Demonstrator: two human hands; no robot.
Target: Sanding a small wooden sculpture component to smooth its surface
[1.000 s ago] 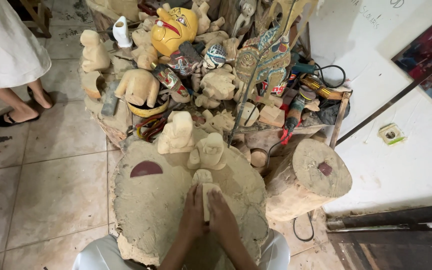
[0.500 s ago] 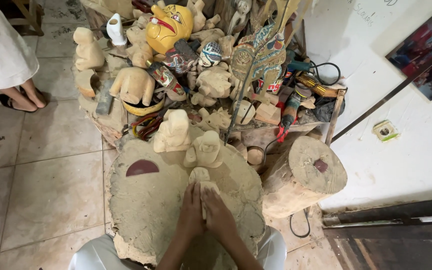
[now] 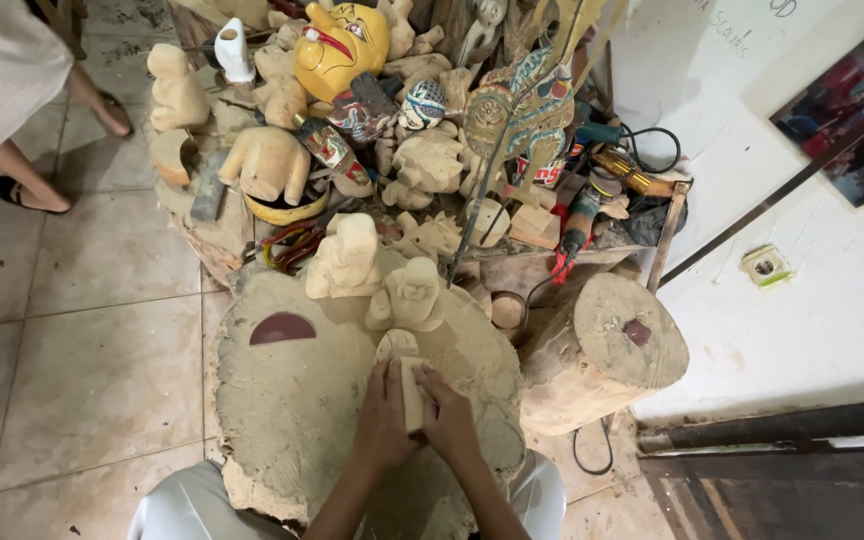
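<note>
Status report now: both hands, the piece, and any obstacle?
Left hand and right hand both clasp small pale wooden block over dusty round work slab. Unpainted wooden figurine close ahead.

Carvings stand behind the wood piece on the block.

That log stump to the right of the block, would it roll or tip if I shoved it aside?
The stump is thick, solid-looking wood, so probably heavy and stiff. It already leans on the floor, so a shove might tip it, and being round it could then roll. A cable beside its base might snag.
</note>
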